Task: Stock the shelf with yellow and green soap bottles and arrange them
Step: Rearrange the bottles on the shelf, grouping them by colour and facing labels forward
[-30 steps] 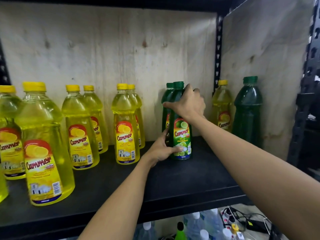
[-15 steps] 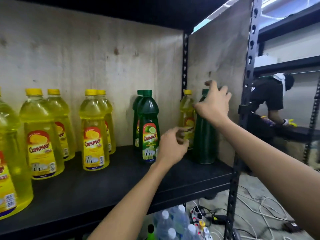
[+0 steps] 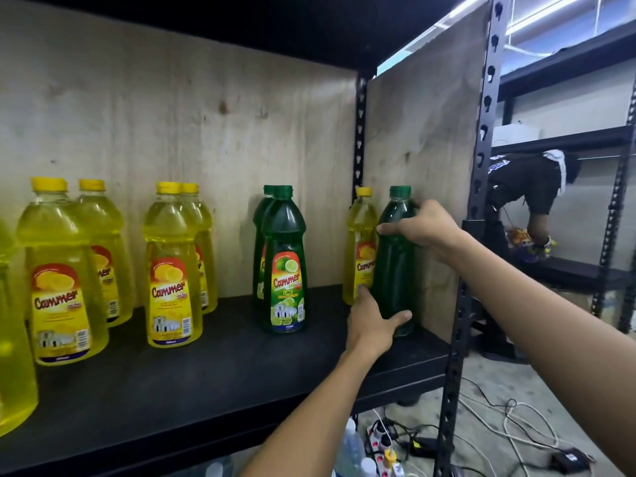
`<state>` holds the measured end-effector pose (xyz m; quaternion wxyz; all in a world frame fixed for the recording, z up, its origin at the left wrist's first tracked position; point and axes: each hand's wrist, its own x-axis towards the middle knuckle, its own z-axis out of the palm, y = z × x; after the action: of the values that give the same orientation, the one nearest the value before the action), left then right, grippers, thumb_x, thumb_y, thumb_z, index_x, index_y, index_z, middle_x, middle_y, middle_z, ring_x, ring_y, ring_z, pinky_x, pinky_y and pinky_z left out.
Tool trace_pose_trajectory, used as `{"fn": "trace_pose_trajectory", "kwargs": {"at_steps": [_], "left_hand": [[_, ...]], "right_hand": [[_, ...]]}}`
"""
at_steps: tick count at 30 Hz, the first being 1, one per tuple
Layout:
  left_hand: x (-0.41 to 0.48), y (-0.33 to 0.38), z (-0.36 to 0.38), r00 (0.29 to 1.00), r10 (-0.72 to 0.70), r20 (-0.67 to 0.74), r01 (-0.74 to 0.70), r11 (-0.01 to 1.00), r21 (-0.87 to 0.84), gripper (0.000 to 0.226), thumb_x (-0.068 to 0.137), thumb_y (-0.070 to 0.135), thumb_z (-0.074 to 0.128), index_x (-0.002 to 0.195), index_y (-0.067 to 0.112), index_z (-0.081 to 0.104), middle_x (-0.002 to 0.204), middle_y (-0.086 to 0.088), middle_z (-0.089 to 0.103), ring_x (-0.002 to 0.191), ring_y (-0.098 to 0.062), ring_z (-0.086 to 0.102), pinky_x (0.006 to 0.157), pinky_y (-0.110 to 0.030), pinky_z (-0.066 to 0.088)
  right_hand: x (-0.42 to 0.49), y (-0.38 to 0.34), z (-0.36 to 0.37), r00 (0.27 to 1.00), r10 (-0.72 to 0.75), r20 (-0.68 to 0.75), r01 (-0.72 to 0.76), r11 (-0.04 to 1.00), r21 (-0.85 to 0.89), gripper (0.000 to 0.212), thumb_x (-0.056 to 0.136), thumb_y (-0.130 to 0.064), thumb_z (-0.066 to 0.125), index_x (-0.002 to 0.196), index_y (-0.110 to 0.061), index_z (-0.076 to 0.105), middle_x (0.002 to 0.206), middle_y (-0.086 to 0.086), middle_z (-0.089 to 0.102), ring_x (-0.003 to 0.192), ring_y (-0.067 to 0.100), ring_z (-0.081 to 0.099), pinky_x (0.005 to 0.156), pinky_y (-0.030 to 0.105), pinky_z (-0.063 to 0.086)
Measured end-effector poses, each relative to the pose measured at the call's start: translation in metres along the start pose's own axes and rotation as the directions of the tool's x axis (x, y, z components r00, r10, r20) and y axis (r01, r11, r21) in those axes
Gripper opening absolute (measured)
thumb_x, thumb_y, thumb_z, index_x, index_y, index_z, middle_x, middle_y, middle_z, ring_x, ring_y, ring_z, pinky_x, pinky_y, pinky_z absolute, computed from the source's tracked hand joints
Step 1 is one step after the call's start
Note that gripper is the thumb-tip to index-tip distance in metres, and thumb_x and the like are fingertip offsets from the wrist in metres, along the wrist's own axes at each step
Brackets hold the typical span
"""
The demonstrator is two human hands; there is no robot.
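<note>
Both of my hands are closed around one green bottle (image 3: 394,270) at the right end of the shelf (image 3: 206,373). My right hand (image 3: 423,228) holds it at the shoulder, just under the green cap, with the thumb across the front and the fingers curled behind. My left hand (image 3: 370,325) holds it low, near the base, with the thumb lying over the front and the fingers reaching up along its left side. This bottle stands upright on the black shelf, close to the wooden side panel (image 3: 423,139), and it turns a plain dark side to me. Just beside it on the left, a little further back, stands a yellow bottle (image 3: 363,228), its label partly covered by the green one; I cannot tell if the two are touching. More to the left, well apart, two green bottles (image 3: 284,270) stand one behind the other, and the front one shows a lime label. Then come yellow pairs (image 3: 172,270), also one behind the other, up to the left edge of the view. Beyond the black metal post (image 3: 478,166) on the right, another person (image 3: 530,187) bends over a second rack, and cables (image 3: 499,425) lie on the floor
</note>
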<state>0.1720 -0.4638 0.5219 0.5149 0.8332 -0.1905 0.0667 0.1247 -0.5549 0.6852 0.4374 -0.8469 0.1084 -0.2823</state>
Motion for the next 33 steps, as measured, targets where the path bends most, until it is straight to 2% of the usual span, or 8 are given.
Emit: {"fn": "trace_pose_trajectory", "kwargs": {"at_steps": [3, 6, 10, 14, 18, 23, 28, 33], "left_hand": [[-0.010, 0.001, -0.003, 0.994, 0.020, -0.107, -0.013, 0.998, 0.062, 0.093, 0.074, 0.052, 0.079, 0.143, 0.014, 0.029, 0.144, -0.007, 0.043, 0.134, -0.028, 0.043, 0.109, -0.043, 0.041], [-0.026, 0.003, -0.011, 0.972, 0.070, -0.224, -0.021, 0.977, 0.214, 0.091, 0.072, 0.058, 0.077, 0.136, 0.012, 0.031, 0.136, -0.008, 0.045, 0.125, -0.028, 0.046, 0.101, -0.039, 0.045], [-0.045, 0.000, -0.033, 0.951, 0.104, -0.290, -0.030, 0.967, 0.251, 0.082, 0.067, 0.068, 0.074, 0.121, 0.020, 0.035, 0.124, -0.003, 0.047, 0.116, -0.024, 0.049, 0.094, -0.038, 0.047], [-0.054, -0.015, -0.088, 0.989, 0.143, -0.031, -0.145, 0.988, -0.061, 0.087, 0.062, 0.050, 0.088, 0.130, 0.032, 0.037, 0.130, 0.010, 0.049, 0.121, -0.008, 0.049, 0.106, -0.031, 0.043], [-0.066, -0.024, -0.136, 0.970, 0.125, 0.207, -0.102, 0.988, -0.114, 0.081, 0.063, 0.032, 0.093, 0.129, 0.036, 0.046, 0.122, 0.019, 0.063, 0.114, 0.003, 0.059, 0.101, -0.023, 0.046], [-0.090, -0.029, -0.142, 0.985, 0.130, -0.110, -0.121, 0.990, 0.078, 0.086, 0.051, 0.057, 0.091, 0.126, 0.030, 0.059, 0.105, 0.016, 0.071, 0.100, 0.004, 0.065, 0.095, -0.024, 0.053], [-0.100, -0.027, -0.137, 0.917, 0.125, -0.379, -0.016, 0.960, 0.279, 0.084, 0.054, 0.067, 0.082, 0.126, 0.034, 0.054, 0.107, 0.011, 0.069, 0.103, -0.010, 0.064, 0.091, -0.029, 0.051], [-0.100, -0.028, -0.131, 0.891, 0.078, -0.446, 0.083, 0.940, 0.330, 0.099, 0.055, 0.076, 0.075, 0.137, 0.031, 0.044, 0.119, 0.003, 0.062, 0.110, -0.018, 0.062, 0.090, -0.034, 0.051]], "right_hand": [[-0.012, -0.005, 0.005, 1.000, -0.009, -0.017, 0.009, 1.000, 0.018, 0.084, 0.069, -0.032, 0.088, 0.139, -0.012, 0.046, 0.118, 0.004, 0.059, 0.090, 0.017, 0.058, 0.074, 0.030, 0.053], [-0.026, -0.007, 0.015, 0.989, -0.100, -0.108, 0.089, 0.990, -0.106, 0.098, 0.054, -0.054, 0.089, 0.135, -0.017, 0.048, 0.130, 0.011, 0.057, 0.111, 0.028, 0.060, 0.090, 0.045, 0.056], [-0.039, -0.019, 0.007, 0.995, -0.101, -0.020, 0.103, 0.991, 0.089, 0.089, 0.054, -0.032, 0.096, 0.132, -0.016, 0.057, 0.114, 0.006, 0.069, 0.103, 0.023, 0.067, 0.089, 0.039, 0.057], [-0.048, -0.028, -0.002, 0.967, -0.209, 0.144, 0.138, 0.909, 0.393, 0.044, 0.065, 0.002, 0.086, 0.098, -0.019, 0.068, 0.099, 0.002, 0.074, 0.088, 0.018, 0.072, 0.068, 0.028, 0.060], [-0.053, -0.030, 0.007, 0.861, -0.394, 0.322, 0.153, 0.804, 0.575, 0.052, 0.071, 0.018, 0.073, 0.116, -0.007, 0.068, 0.113, 0.011, 0.073, 0.100, 0.026, 0.073, 0.075, 0.032, 0.061], [-0.058, -0.036, 0.030, 0.747, -0.479, 0.461, 0.127, 0.783, 0.609, 0.059, 0.077, 0.017, 0.067, 0.132, -0.006, 0.060, 0.120, 0.008, 0.071, 0.110, 0.021, 0.069, 0.089, 0.032, 0.058], [-0.066, -0.049, 0.050, 0.791, -0.434, 0.431, 0.303, 0.890, 0.341, 0.061, 0.075, -0.011, 0.084, 0.127, -0.029, 0.058, 0.112, -0.013, 0.067, 0.108, 0.004, 0.060, 0.092, 0.030, 0.052], [-0.065, -0.046, 0.064, 0.788, -0.417, 0.453, 0.250, 0.889, 0.384, 0.064, 0.084, -0.008, 0.075, 0.139, -0.026, 0.048, 0.118, -0.009, 0.064, 0.111, 0.009, 0.060, 0.096, 0.037, 0.053]]}}
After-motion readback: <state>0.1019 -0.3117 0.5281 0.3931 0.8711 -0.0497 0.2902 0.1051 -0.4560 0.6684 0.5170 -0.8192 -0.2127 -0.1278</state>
